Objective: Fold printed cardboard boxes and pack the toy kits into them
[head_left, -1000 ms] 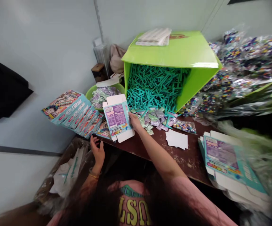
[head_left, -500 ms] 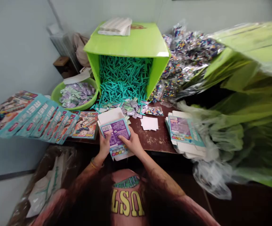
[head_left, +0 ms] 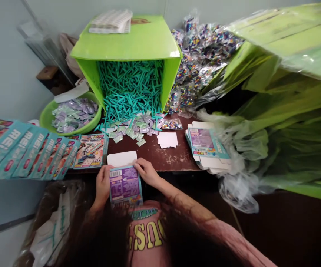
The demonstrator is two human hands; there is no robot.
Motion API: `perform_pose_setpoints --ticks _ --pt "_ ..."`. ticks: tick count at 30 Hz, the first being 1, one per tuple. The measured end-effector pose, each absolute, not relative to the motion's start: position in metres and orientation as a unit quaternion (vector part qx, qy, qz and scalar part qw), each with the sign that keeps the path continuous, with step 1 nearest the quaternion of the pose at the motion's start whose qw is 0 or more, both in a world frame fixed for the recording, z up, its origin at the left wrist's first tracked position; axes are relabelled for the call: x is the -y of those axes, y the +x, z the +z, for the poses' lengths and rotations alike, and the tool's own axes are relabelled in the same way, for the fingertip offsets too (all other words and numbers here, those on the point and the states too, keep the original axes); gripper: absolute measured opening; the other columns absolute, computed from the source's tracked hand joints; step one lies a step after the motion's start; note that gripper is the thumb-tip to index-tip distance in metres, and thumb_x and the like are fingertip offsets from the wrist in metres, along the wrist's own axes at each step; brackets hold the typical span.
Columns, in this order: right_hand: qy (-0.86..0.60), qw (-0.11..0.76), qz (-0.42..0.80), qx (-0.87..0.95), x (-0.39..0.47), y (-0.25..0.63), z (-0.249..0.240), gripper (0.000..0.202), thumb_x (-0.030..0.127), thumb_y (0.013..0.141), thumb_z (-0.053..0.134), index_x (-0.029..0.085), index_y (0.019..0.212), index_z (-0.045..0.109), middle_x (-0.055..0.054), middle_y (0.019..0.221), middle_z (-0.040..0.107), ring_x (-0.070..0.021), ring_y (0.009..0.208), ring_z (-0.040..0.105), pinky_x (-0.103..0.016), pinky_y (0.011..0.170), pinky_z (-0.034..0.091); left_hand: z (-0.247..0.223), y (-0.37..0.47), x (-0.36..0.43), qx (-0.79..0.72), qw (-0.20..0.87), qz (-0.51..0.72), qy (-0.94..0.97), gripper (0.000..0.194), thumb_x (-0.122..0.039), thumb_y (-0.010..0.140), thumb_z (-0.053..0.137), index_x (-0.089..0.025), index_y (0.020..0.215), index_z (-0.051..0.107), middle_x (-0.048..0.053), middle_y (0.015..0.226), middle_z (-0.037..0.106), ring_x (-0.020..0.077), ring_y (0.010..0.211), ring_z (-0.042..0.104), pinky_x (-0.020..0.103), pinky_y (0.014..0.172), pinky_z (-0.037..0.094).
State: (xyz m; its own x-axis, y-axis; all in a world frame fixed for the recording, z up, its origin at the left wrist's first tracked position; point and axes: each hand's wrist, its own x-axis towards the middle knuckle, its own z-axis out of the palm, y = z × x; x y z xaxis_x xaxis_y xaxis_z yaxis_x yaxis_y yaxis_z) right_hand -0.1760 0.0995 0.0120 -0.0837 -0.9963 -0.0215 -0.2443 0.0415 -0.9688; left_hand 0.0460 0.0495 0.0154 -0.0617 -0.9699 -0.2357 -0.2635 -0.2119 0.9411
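Clock directions are read from the carton in hand, 12 pointing away from the wearer.

1. Shirt (head_left: 146, 237), pink, yellow lettering; at 6, nearest.
2. Carton (head_left: 125, 185), one, purple-and-teal printed panel with barcode upward, white flap (head_left: 121, 158) standing out at 12. Held in front of the shirt, just on the wearer's side of the table edge.
3. Left hand (head_left: 103, 181), at 9: grasping the carton's side; fingertips partly hidden.
4. Right hand (head_left: 146, 171), at 1 to 2: closed on the carton's upper corner, thumb near the base of the flap.
5. White bags (head_left: 57, 226), with teal print, in a plastic-lined container below table level; at 8.
6. Table (head_left: 149, 159), dark red-brown, surface scuffed; from 10 to 2.
7. Overlapping boxes (head_left: 29, 152), teal spines, leaning in a row; 9 to 10.
8. Illustrated boxes (head_left: 90, 150), lying flat, beside the row; between 10 and 11.
9. White cards (head_left: 168, 139), loosely stacked; 1 to 2.
10. Flattened cartons (head_left: 206, 141), a stack; at 2, touching crumpled clear plastic (head_left: 238, 189).
11. Sachets (head_left: 139, 126), green and lilac, scattered; at 12.
12. Green bowl (head_left: 90, 124), filled with similar sachets; at 11.
13. Lime-green box (head_left: 129, 44), opening toward the wearer, teal sticks (head_left: 132, 85) spilling out, folded paper (head_left: 110, 22) on top; at 12.
14. Bagged beads (head_left: 205, 48), multicoloured, heaped; at 1.
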Motion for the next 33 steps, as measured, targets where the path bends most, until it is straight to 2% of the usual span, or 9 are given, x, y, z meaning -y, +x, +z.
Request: perform_pose_setpoints --ticks 3,7,10,13,16,20,26,29,33 --pt "-0.596 0.446 -0.391 -0.541 -0.081 -0.194 0.021 0.052 0.049 0.106 0.040 0.020 0.076 0.071 -0.006 0.087 0.069 -0.0180 0.083 0.065 -0.032 0.084 0.054 0.020 0.040 -0.044 0.478 0.380 -0.516 0.601 0.028 -0.048 0.089 0.063 -0.022 0.096 0.068 0.001 0.081 0.069 0.0192 0.073 0.066 0.029 0.067 0.054" --pt "-0.632 0.410 -0.389 -0.530 -0.039 -0.210 0.032 0.032 0.047 0.096 0.062 0.020 0.106 0.076 -0.010 0.115 0.072 -0.0230 0.105 0.066 -0.038 0.098 0.051 0.028 0.025 -0.022 0.351 0.382 -0.653 0.552 0.061 -0.033 0.079 0.064 -0.024 0.139 0.055 0.005 0.115 0.075 0.0251 0.097 0.072 0.038 0.086 0.057" --pt "-0.685 0.409 -0.356 -0.487 -0.028 -0.203 0.033 0.028 0.040 0.097 0.061 0.022 0.108 0.079 -0.010 0.110 0.076 -0.0242 0.103 0.069 -0.039 0.097 0.053 0.028 0.025 -0.010 0.261 0.285 -0.781 0.491 0.070 -0.029 0.075 0.059 -0.015 0.144 0.054 0.011 0.115 0.076 0.0290 0.099 0.074 0.046 0.093 0.056" --pt "-0.668 0.435 -0.388 -0.463 -0.043 -0.188 0.030 0.030 0.040 0.099 0.056 0.027 0.115 0.079 -0.007 0.120 0.075 -0.0247 0.117 0.068 -0.041 0.107 0.049 0.023 0.028 -0.010 0.201 0.277 -0.810 0.476 0.070 -0.025 0.075 0.060 -0.010 0.144 0.055 0.012 0.108 0.078 0.0270 0.095 0.075 0.045 0.096 0.055" --pt "-0.545 0.518 -0.430 -0.500 -0.058 -0.179 0.024 0.033 0.044 0.098 0.058 0.026 0.116 0.079 -0.006 0.120 0.077 -0.0258 0.115 0.071 -0.044 0.105 0.052 0.020 0.024 -0.016 0.182 0.310 -0.800 0.480 0.068 -0.025 0.076 0.060 -0.011 0.143 0.056 0.011 0.103 0.079 0.0254 0.093 0.075 0.042 0.096 0.054" --pt "-0.455 0.598 -0.391 -0.532 -0.051 -0.184 0.019 0.038 0.043 0.085 0.073 0.019 0.115 0.079 -0.009 0.111 0.079 -0.0274 0.097 0.075 -0.044 0.091 0.059 0.016 0.014 -0.023 0.209 0.327 -0.788 0.478 0.061 -0.026 0.077 0.061 -0.016 0.138 0.061 0.007 0.098 0.079 0.0229 0.086 0.074 0.038 0.088 0.055" --pt "-0.638 0.523 -0.321 -0.465 -0.048 -0.206 0.025 0.037 0.046 0.096 0.062 0.021 0.119 0.078 -0.010 0.123 0.075 -0.0274 0.119 0.068 -0.044 0.109 0.049 -0.003 0.019 -0.039 0.371 0.444 -0.674 0.460 0.038 -0.048 0.093 0.052 -0.020 0.102 0.075 0.009 0.117 0.074 0.0242 0.100 0.071 0.040 0.093 0.054" --pt "-0.676 0.530 -0.299 -0.415 -0.064 -0.212 0.013 0.042 0.050 0.097 0.061 0.023 0.128 0.073 -0.010 0.131 0.070 -0.0270 0.125 0.064 -0.044 0.110 0.048 -0.012 0.029 -0.055 0.548 0.420 -0.550 0.470 0.033 -0.043 0.094 0.057 -0.018 0.084 0.076 0.010 0.112 0.074 0.0245 0.105 0.068 0.039 0.098 0.050" --pt "-0.632 0.513 -0.354 -0.460 -0.096 -0.200 -0.017 0.047 0.050 0.098 0.060 0.026 0.139 0.065 -0.011 0.143 0.062 -0.0268 0.135 0.056 -0.048 0.118 0.040 -0.014 0.037 -0.065 0.616 0.390 -0.493 0.474 0.022 -0.034 0.095 0.059 -0.019 0.090 0.074 0.009 0.107 0.074 0.0226 0.103 0.068 0.037 0.096 0.050"
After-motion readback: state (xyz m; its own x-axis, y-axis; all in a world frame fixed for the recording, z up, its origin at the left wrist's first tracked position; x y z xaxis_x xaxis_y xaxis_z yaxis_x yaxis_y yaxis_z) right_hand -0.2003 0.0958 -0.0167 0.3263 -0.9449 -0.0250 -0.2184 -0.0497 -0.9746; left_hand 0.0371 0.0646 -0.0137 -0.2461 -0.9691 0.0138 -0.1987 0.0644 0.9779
